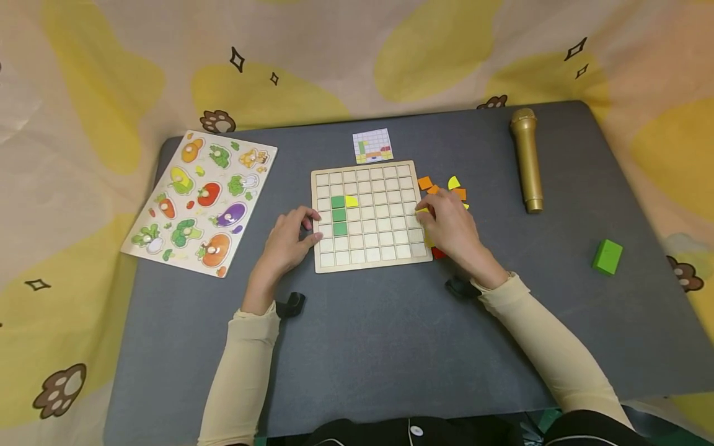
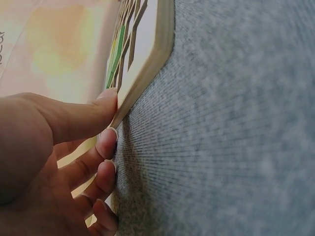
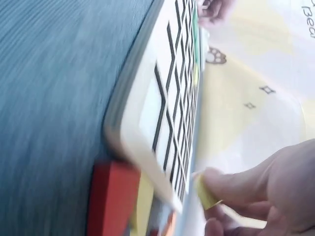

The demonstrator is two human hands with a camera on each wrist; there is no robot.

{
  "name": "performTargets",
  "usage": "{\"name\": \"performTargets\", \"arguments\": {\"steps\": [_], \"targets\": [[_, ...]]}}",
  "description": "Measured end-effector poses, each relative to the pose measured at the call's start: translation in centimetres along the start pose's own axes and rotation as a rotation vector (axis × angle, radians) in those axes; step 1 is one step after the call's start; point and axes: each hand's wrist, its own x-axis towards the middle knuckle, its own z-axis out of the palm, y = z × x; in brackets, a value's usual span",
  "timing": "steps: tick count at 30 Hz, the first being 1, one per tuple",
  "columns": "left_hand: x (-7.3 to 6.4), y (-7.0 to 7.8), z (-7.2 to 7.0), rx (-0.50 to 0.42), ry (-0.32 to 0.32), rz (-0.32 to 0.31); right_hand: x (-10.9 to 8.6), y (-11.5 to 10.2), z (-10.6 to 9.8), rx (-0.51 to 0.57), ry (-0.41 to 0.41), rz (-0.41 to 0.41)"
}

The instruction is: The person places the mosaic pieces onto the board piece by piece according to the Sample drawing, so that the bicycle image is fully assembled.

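Across the dark grey surface [image 1: 357, 334] lies a flat, pale wooden grid board [image 1: 385, 226], my left hand [image 1: 286, 240] resting relaxed against its left edge, my right hand [image 1: 453, 228] beside the opposite edge, three flat green squares [image 1: 339, 215] set in the grid, and, pinched in that right hand, a small yellow piece [image 3: 206, 192].

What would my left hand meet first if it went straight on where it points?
Your left hand would meet the pale wooden grid board first; its left edge appears right against the hand, though exact contact is hard to judge.
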Motion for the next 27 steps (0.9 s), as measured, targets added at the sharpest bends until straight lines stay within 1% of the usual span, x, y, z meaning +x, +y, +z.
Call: {"name": "performTargets", "arguments": {"steps": [3,6,9,15,20,23,27], "targets": [[0.0,0.0,0.0,0.0,0.0,-0.005,0.7,-0.9,0.9,0.086,-0.004,-0.059],[0.0,-0.1,0.0,0.0,-0.002,-0.007,1.4,-2.1,2.0,0.151,-0.023,-0.087],[0.1,-0.1,0.0,0.005,-0.003,-0.006,1.8,-3.4,3.0,0.184,-0.048,-0.107],[0.1,-0.1,0.0,0.009,-0.004,-0.004,2.1,-6.1,5.0,0.252,-0.107,-0.165],[0.1,-0.3,0.1,0.014,-0.006,0.001,2.1,-7.7,6.6,0.251,-0.169,-0.194],[0.2,-0.3,0.0,0.016,-0.006,0.009,2.1,-8.4,7.4,0.24,-0.197,-0.219],[0.2,-0.2,-0.1,0.015,-0.006,0.011,2.3,-9.1,8.1,0.244,-0.226,-0.229]]}}
